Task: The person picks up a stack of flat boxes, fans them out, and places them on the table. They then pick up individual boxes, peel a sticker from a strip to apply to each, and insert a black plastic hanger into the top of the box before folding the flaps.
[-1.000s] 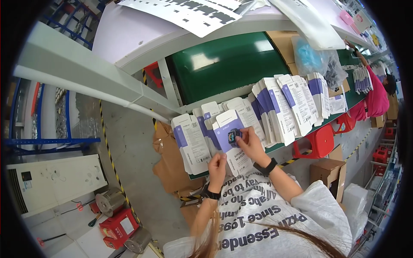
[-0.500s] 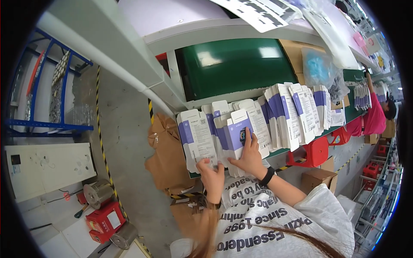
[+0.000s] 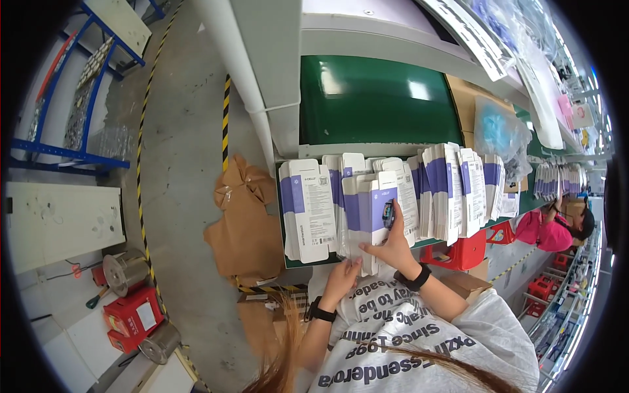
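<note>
Flat, unfolded cartons in white and purple stand in a leaning stack in front of me, the front one bearing a picture of a smartwatch. My right hand grips this stack along its right side, thumb across the lower front and fingers up the edge. At the stack's bottom edge, my left hand has its fingers curled together against the cartons; its fingertips are partly hidden. Another bundle of white cartons leans to the left. Further bundles of cartons line the right side.
Behind the cartons runs a green conveyor belt. Brown paper lies on the floor at left. Red stools stand under the bench edge. A plastic bag with blue contents sits at the back right. A person in pink works farther right.
My view has turned, so the bench appears shifted and more level. My left hand has moved right, from beside the left bundle to the lower edge of the stack my right hand grips.
</note>
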`<action>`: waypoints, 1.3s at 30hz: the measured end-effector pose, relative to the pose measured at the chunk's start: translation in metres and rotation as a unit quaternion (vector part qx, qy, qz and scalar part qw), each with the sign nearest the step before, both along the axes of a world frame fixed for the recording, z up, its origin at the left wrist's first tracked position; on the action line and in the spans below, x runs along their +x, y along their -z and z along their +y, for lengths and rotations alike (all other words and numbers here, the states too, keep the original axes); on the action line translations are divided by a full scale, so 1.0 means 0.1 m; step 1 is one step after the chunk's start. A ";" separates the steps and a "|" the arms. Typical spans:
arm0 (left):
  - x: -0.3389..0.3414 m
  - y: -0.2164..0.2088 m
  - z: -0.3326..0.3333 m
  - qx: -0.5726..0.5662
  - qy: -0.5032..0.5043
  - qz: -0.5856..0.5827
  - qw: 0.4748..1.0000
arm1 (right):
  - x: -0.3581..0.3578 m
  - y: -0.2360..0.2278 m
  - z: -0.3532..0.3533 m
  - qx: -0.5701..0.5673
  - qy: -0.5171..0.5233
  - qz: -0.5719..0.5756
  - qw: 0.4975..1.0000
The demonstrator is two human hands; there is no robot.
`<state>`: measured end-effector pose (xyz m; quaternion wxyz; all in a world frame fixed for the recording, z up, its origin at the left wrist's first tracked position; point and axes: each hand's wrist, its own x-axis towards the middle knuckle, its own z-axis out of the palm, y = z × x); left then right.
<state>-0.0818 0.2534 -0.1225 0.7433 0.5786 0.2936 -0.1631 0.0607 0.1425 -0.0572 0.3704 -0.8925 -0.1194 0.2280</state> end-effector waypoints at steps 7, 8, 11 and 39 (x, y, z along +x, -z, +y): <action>0.18 -0.48 0.01 0.279 0.098 -0.011 0.955 | 0.10 0.21 -0.19 0.154 0.042 0.058 0.985; 0.19 -0.49 0.01 0.321 0.128 -0.023 0.938 | 0.11 0.21 -0.21 0.172 0.045 0.079 0.981; 0.25 -0.39 -0.05 0.200 -0.045 -0.142 0.969 | 0.13 0.20 -0.26 0.204 0.056 0.117 0.970; 0.33 -1.43 0.18 0.155 0.049 -0.251 0.954 | -0.05 -0.96 -0.41 0.292 -0.046 0.147 0.944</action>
